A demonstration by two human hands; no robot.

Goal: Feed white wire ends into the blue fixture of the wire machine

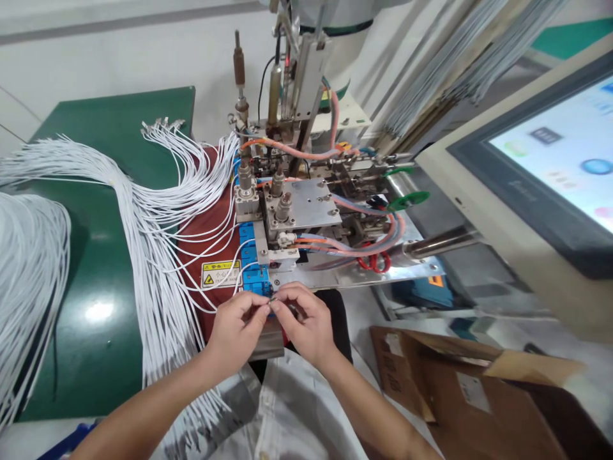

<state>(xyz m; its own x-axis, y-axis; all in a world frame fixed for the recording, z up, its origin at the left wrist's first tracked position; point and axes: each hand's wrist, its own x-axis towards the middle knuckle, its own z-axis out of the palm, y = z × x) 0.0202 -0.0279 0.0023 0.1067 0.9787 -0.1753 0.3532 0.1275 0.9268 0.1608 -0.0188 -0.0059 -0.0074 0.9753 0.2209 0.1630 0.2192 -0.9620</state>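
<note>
Head view: the left hand (237,329) and the right hand (306,324) meet fingertip to fingertip, both curled tight and pinching one small piece (271,305) between them. It is too tiny to identify, and is held just in front of the blue blocks (251,268) at the near edge of the machine (301,211). White wires (153,243) fan over the green table (96,319) beside the left hand, and a cardboard box (460,383) sits lower right, below the lit screen (565,153)

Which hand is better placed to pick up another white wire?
Probably the left: the left hand lies beside the white wires, while the right hand is farther from them, across the small part both hands pinch.
</note>
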